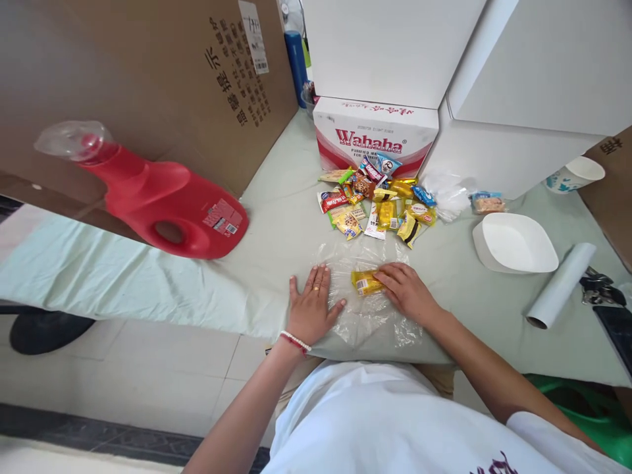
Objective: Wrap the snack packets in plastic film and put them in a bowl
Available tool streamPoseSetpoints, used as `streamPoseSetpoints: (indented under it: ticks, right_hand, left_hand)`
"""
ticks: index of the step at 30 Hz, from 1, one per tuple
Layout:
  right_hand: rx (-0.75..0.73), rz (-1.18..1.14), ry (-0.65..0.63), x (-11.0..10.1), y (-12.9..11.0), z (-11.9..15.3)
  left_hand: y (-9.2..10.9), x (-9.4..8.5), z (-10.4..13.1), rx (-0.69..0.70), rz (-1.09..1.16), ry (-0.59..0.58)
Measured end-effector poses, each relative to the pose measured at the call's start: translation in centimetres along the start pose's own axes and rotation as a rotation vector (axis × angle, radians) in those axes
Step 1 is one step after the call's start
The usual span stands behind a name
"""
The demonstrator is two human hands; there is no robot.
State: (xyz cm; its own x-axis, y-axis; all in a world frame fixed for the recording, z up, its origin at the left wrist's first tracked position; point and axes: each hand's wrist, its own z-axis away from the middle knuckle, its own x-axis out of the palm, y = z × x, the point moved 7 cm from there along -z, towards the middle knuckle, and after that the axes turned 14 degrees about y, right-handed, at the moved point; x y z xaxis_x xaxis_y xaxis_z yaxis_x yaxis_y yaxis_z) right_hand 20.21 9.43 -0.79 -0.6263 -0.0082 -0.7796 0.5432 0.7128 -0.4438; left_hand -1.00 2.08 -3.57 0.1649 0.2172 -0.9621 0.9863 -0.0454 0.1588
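A clear plastic bag [355,322] lies flattened on the cloth-covered table in front of me. My left hand [312,304] rests palm down at its left edge, fingers spread and holding nothing. On the bag lies a small yellow snack packet [365,283] with a barcode label. The fingers of my right hand [407,289] are on the packet's right end, gripping it and hiding that part. Just beyond the bag is a pile of wrapped snacks [388,214] in yellow, red, white and blue wrappers.
Behind the snacks stands a Wahaha carton [378,135]. A red jug [178,204] lies tilted at the left by a large brown cardboard box [172,79]. To the right are a white bowl [516,243], a plastic roll [560,286], keys [602,288] and a paper cup [575,174].
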Motion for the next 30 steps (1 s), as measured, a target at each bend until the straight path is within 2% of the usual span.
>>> streamPoseSetpoints:
  ticks: [3, 5, 8, 10, 13, 16, 18, 19, 21, 23, 24, 26, 28, 30]
  right_hand:
    - [0.106, -0.178, 0.072, -2.7, 0.1, -1.5]
    - [0.158, -0.291, 0.065, -3.8, -0.4, -2.7]
    - [0.130, -0.363, 0.077, -3.8, -1.9, -4.0]
    - [0.086, -0.329, 0.190, -3.4, -2.5, -4.3]
    - [-0.037, -0.220, 0.294, -1.6, -3.3, -3.4]
    - [-0.198, -0.201, 0.172, -0.1, -3.9, -1.0]
    - [-0.206, -0.203, 0.104, -0.9, -3.5, 1.1]
    - [-0.182, -0.202, 0.079, -1.7, -3.2, 2.1]
    - [-0.127, -0.204, -0.011, -3.4, -2.7, 4.2]
    - [-0.108, -0.213, -0.152, -4.3, -2.6, 6.3]
    - [-0.106, -0.215, -0.201, -4.5, -2.6, 7.1]
    - [-0.082, -0.228, -0.213, -4.7, -2.5, 8.0]
    - [-0.023, -0.288, -0.179, -4.8, -2.3, 7.9]
    - [0.083, -0.383, -0.199, -4.6, -1.7, 7.0]
  left_hand:
    - [-0.4, -0.2, 0.7, -0.012, -0.021, -0.008]
    - [-0.4, -0.2, 0.8, -0.012, -0.025, -0.014]
    - [-0.2, -0.2, 0.5, -0.011, -0.027, -0.007]
    - [-0.1, -0.1, 0.5, -0.005, -0.023, 0.003]
    - [-0.3, -0.5, 0.8, -0.007, -0.018, 0.068]
    - [-0.6, -1.9, 1.6, 0.009, -0.012, 0.228]
    - [-0.3, -3.2, 2.5, 0.105, 0.033, 0.329]
    - [0.1, -3.7, 3.1, 0.186, 0.083, 0.344]
    - [0.9, -4.2, 4.3, 0.360, 0.233, 0.278]
    - [1.3, -4.1, 5.3, 0.454, 0.376, 0.153]
    - [1.2, -3.9, 5.6, 0.460, 0.418, 0.098]
    - [0.8, -3.4, 5.8, 0.428, 0.448, 0.033]
    - [0.4, -3.1, 5.5, 0.388, 0.480, -0.008]
    - [0.2, -3.1, 4.8, 0.335, 0.571, -0.043]
